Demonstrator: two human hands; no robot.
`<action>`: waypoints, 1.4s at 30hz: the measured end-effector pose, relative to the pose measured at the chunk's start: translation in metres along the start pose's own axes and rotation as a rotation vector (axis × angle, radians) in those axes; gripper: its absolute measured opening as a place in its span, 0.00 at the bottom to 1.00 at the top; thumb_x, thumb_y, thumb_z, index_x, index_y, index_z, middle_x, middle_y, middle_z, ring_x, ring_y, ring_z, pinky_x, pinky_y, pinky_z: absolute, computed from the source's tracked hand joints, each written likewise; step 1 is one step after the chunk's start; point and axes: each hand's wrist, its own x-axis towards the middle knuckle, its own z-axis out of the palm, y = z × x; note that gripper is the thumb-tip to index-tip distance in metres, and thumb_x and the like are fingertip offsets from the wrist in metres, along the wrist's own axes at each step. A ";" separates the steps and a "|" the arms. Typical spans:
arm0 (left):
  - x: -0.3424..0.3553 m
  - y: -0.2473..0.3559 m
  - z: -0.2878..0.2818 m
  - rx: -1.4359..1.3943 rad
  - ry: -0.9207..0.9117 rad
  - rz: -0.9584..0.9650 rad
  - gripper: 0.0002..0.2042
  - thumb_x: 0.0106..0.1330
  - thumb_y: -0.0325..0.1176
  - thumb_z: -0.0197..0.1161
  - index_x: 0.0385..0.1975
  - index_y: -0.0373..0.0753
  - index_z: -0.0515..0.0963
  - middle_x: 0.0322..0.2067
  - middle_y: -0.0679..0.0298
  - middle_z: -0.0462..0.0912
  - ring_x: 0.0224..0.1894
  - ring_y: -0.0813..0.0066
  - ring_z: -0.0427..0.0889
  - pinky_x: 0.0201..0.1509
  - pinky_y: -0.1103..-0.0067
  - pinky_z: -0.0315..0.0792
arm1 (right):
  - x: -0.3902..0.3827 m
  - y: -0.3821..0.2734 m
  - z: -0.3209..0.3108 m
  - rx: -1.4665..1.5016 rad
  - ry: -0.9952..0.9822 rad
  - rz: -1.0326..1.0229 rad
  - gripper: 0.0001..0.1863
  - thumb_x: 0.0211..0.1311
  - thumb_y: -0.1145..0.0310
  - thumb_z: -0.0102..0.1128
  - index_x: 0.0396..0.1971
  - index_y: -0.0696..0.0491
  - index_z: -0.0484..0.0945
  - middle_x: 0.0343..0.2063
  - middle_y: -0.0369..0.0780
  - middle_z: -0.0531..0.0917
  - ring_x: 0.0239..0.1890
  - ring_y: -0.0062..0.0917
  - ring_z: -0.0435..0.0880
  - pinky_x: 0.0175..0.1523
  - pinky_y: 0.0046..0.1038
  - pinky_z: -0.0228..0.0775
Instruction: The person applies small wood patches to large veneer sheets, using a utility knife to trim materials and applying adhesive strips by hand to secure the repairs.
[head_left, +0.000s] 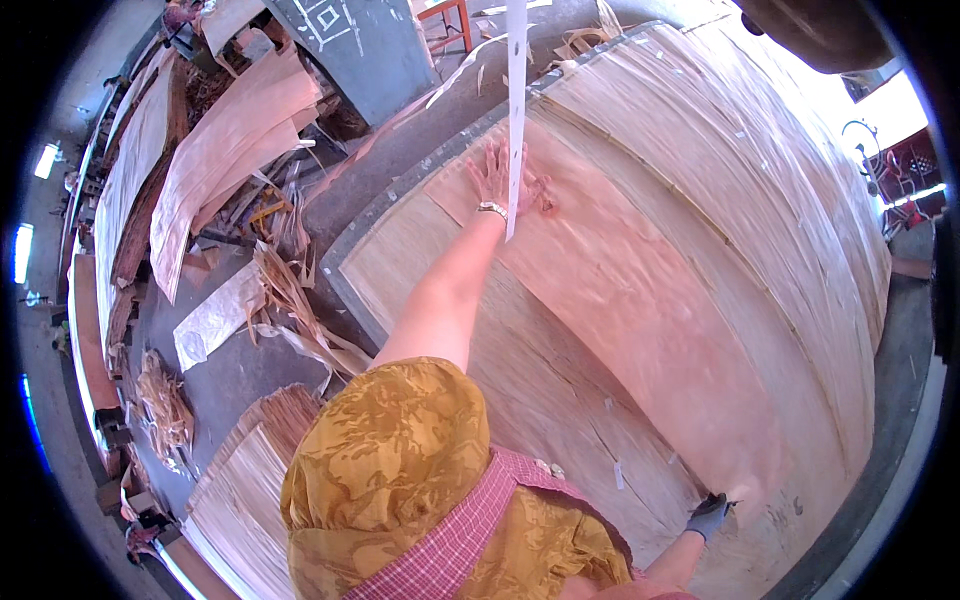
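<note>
A long pinkish sheet of wood veneer [640, 300] lies slantwise across a broad stack of paler veneer [560, 350]. My left hand [490, 180], bare with a band at the wrist, presses flat on its far end with fingers spread. In front of that hand hangs a narrow white strip [516, 100] with small holes, hiding part of it. At the near end, my right hand [710, 514], in a grey and black glove, touches the pinkish sheet's edge. Its fingers are bent together; anything held in them is hidden.
Veneer sheets [230, 140] hang over supports at the left, with scraps [300, 300] on the floor. Another veneer stack [250, 470] stands at the lower left. A grey panel [360, 50] and orange stool [447, 22] are behind. Another person's forearm [910, 268] shows at the right.
</note>
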 end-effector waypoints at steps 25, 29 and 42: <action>-0.005 0.000 -0.012 0.051 -0.081 0.008 0.45 0.58 0.75 0.38 0.72 0.56 0.46 0.74 0.59 0.39 0.75 0.56 0.31 0.69 0.42 0.22 | -0.049 -0.013 0.088 -0.833 0.317 -0.529 0.24 0.67 0.65 0.57 0.58 0.63 0.68 0.55 0.46 0.76 0.52 0.32 0.78 0.59 0.29 0.70; -0.002 -0.001 -0.007 -0.001 -0.023 0.044 0.44 0.59 0.75 0.38 0.72 0.56 0.46 0.74 0.59 0.38 0.75 0.55 0.30 0.69 0.42 0.21 | -0.143 0.013 0.295 -0.870 -0.372 -0.789 0.18 0.61 0.78 0.59 0.52 0.58 0.74 0.51 0.44 0.78 0.47 0.31 0.80 0.53 0.29 0.72; 0.007 -0.008 -0.027 -0.042 -0.249 0.032 0.40 0.63 0.67 0.43 0.73 0.58 0.44 0.74 0.61 0.38 0.75 0.57 0.31 0.71 0.43 0.26 | -0.269 0.064 0.553 -1.348 -0.741 -1.097 0.30 0.62 0.50 0.56 0.62 0.46 0.67 0.44 0.49 0.75 0.44 0.45 0.77 0.43 0.44 0.73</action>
